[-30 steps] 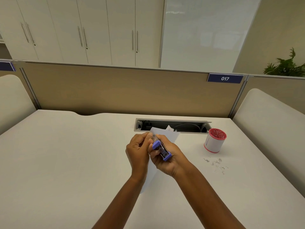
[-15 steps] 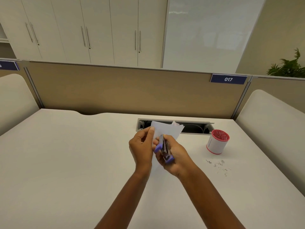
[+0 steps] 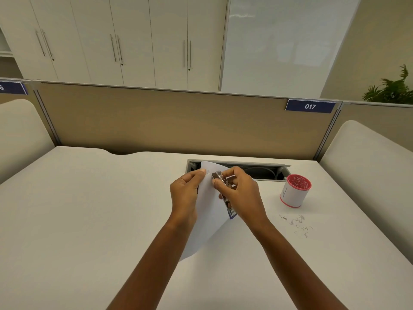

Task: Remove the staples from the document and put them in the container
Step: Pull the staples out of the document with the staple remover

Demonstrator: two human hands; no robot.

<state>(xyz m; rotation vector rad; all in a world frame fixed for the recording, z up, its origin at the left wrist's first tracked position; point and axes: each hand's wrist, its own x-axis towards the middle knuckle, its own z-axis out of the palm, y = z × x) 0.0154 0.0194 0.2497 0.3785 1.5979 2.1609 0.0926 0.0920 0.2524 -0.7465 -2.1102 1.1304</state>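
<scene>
Fingers: the thumb and fingers (image 3: 201,173) of the left hand (image 3: 184,195) are pinching the top left corner of the document (image 3: 210,213); those of the right hand (image 3: 243,193) are curling round a small metal tool (image 3: 220,176) and gripping it.
Document: the left hand is holding it up off the bench (image 3: 89,209), and its lower edge is hanging between the forearms.
Tool: its metal nose is resting against the paper just beside the left thumb. It is probably a staple remover, though the working end is too small to read.
Changing: half a second ago the tool's purple part was showing near the left thumb. Now the metal nose is pointing up at the sheet's top corner and the purple end is sitting down by the right wrist. More of the sheet is showing below the hands.
Staying: the white, red-rimmed container (image 3: 295,194) is standing right of the hands, well apart from them. The loose staples (image 3: 297,222) are lying on the bench just in front of it.
Around: a cable slot (image 3: 257,171) is running behind the hands, under a beige partition (image 3: 167,121) carrying a "017" label (image 3: 310,106).
Blocking: the right hand is covering the tool's middle and the sheet's right edge, and the paper is hiding the slot's left end.
</scene>
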